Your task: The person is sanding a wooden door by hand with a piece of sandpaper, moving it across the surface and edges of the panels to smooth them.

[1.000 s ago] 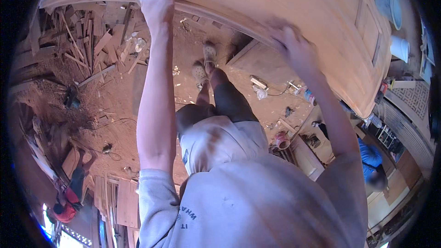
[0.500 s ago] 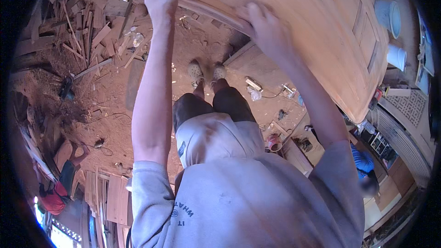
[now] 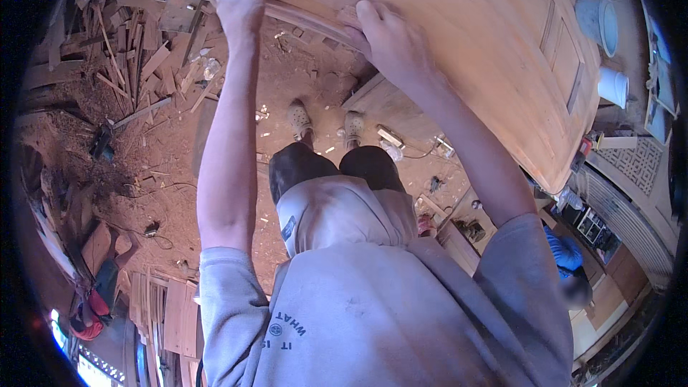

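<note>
Wooden panel [image 3: 459,50], one, pale, moulded edge: across the top of the view, above the floor [image 3: 179,215]. Left hand [image 3: 242,11]: thumb and forefinger spread wide at that edge (clamping or resting, cannot tell). Right hand [image 3: 393,43]: half-curled grip at the same edge, contents indistinct. Buckets, two: pale blue [image 3: 597,25], white [image 3: 613,87]; beyond the panel, right.

A large, light-brown wooden panel [image 3: 459,43] lies broad face up, raised above the floor, spanning the top of the view and running out past its upper edge. Stepped moulding follows its long near edge, and at least 2 recessed rectangles are framed toward its right end. The bare wood looks smooth. Against the near edge sits 1 small reddish-brown piece [image 3: 349,16], mostly covered, its kind unclear.
</note>
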A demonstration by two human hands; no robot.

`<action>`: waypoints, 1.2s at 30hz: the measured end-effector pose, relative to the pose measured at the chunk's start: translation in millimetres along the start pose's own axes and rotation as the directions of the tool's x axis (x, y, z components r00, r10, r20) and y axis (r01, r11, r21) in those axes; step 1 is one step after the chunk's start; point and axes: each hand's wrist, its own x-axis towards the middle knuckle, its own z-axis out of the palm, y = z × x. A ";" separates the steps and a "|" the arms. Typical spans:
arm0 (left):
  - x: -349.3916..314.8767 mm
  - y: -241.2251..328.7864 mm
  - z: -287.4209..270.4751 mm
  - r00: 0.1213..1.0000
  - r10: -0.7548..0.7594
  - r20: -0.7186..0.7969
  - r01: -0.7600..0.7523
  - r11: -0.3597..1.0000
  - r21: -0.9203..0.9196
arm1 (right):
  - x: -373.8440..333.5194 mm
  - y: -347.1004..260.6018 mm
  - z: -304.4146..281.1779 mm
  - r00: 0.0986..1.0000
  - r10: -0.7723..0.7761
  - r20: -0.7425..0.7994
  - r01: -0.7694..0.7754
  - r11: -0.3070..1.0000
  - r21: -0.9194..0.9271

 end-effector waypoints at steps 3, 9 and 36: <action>5.3 -4.9 -5.6 0.996 0.088 0.000 -0.088 0.996 0.027 | -29.3 19.9 4.1 0.995 0.100 0.001 -0.098 0.974 0.202; 1.3 -1.4 7.3 0.985 0.158 -0.063 -0.161 0.985 -0.053 | -86.3 57.3 -5.8 0.990 0.138 0.022 -0.138 0.990 -0.011; -170.0 70.9 82.4 0.991 -0.135 -0.025 0.127 0.971 -0.201 | -165.6 118.6 -15.9 0.970 0.233 0.065 -0.242 0.921 0.304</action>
